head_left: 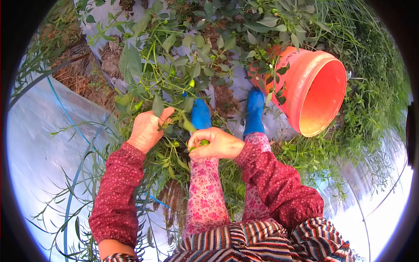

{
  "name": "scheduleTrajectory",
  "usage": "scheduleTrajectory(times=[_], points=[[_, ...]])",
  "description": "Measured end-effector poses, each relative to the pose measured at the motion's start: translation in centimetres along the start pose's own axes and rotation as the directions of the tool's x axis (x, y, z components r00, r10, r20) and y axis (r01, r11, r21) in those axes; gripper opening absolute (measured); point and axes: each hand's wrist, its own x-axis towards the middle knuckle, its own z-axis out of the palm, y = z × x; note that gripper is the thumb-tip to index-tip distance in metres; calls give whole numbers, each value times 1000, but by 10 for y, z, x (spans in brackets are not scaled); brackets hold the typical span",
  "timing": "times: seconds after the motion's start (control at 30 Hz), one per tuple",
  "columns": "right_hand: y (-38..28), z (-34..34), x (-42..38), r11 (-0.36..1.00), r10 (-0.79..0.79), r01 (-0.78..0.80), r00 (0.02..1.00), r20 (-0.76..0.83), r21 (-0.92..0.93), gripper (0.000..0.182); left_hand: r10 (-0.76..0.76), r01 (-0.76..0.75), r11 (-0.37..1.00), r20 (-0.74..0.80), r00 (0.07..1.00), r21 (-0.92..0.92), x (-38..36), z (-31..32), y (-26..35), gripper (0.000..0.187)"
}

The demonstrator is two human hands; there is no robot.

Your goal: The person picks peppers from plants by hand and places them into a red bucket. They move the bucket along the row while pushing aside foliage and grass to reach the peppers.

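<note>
A leafy pepper plant (131, 61) with small green peppers fills the area ahead of my hands. My left hand (146, 131) is closed at its side, thumb and fingers pinching a leafy stem of the plant; part of the grip is hidden behind leaves. To the right and slightly nearer my body, my right hand (217, 145) curls around a green pepper (204, 142), which shows between thumb and fingers. Another pale green pepper (192, 83) hangs among the leaves just beyond the hands.
An orange-red bucket (295, 94) leans at the right, its mouth facing me. My blue boots (201, 114) stand between the plants. Plastic sheeting (56, 113) with a blue line across it covers the ground at left. Dense greenery (371, 87) grows behind the bucket.
</note>
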Motion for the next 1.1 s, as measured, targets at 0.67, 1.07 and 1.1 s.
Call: scheduleTrajectory(times=[0.67,1.07,1.1], points=[[40,-52,-2,993,-75,98,960,-271,70,12,212,77,813,-416,884,576,154,-171,101,17],[26,-91,-6,928,-151,303,837,-525,216,18,-297,114,908,427,854,403,173,-16,0,27],[20,-93,0,930,-174,316,828,-534,186,17,-280,102,915,436,855,389,163,-15,-3,25]])
